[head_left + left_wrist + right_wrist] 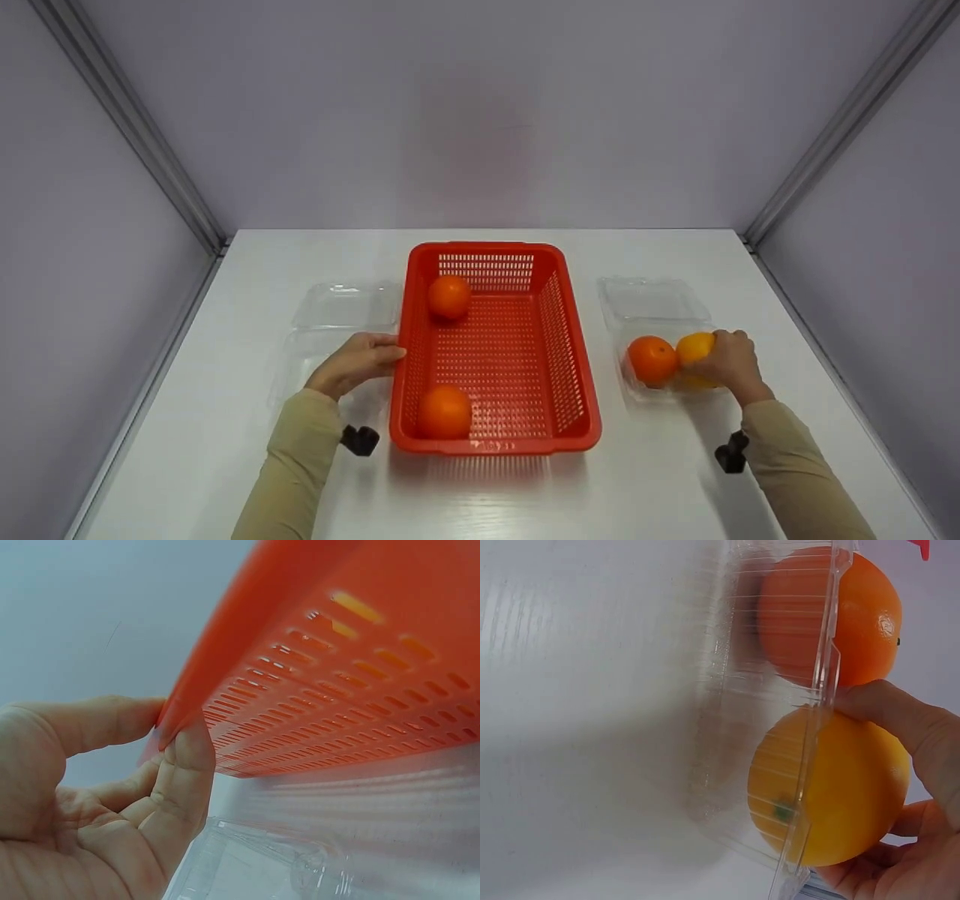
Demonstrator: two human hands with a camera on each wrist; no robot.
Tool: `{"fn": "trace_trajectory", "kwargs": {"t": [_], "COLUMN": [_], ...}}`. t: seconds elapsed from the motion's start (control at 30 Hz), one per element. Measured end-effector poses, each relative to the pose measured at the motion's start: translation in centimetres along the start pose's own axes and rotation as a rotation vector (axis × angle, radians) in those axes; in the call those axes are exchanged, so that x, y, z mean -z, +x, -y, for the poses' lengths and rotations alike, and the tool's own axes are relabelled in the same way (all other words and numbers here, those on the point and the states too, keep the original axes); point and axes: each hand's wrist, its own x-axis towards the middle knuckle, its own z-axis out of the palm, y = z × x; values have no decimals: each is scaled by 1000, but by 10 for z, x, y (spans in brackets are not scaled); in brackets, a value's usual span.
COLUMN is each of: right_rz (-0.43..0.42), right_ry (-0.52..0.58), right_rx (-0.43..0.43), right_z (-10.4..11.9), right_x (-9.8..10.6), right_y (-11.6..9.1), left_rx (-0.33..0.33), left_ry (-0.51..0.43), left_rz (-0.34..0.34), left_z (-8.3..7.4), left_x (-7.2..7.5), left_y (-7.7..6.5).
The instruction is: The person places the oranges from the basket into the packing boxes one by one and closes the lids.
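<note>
My right hand (731, 364) grips a yellow-orange fruit (840, 791), thumb on one side and fingers round the other. That fruit sits in a clear plastic clamshell box (637, 386) with its lid folded back, beside an orange (652, 361). With my left hand (361, 362) I pinch the left rim of a red plastic basket (583, 375) between thumb and fingers, as the left wrist view shows. Inside the basket lie one orange (449, 297) at the far left and another orange (445, 412) at the near left.
A second clear clamshell box (345, 306) lies opened left of the basket, partly hidden by my left arm and hand. Everything stands on a white table (487, 495) with pale walls (480, 112) at the back and both sides.
</note>
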Motion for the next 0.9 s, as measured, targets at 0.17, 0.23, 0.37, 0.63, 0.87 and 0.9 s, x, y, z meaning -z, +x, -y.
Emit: {"fn": "trace_trajectory", "kwargs": {"t": [0.17, 0.23, 0.37, 0.63, 0.87, 0.9], "right_rz": [-32, -39, -22, 38, 121, 129], "right_ry": [-30, -44, -58, -59, -61, -52], "right_rx": [18, 20, -1, -59, -24, -16], "right_z": [-2, -2, 0, 6, -1, -3], "right_x": [-1, -2, -2, -2, 4, 5], "right_y": [0, 0, 0, -2, 1, 2], "left_rx": [-6, -2, 2, 5, 15, 15], "left_ry": [20, 27, 32, 77, 96, 101], "left_rz": [13, 11, 6, 4, 14, 19], "left_z": [1, 1, -1, -4, -8, -8], "left_x": [0, 0, 1, 2, 3, 4], "left_y": [1, 1, 1, 0, 0, 0]}}
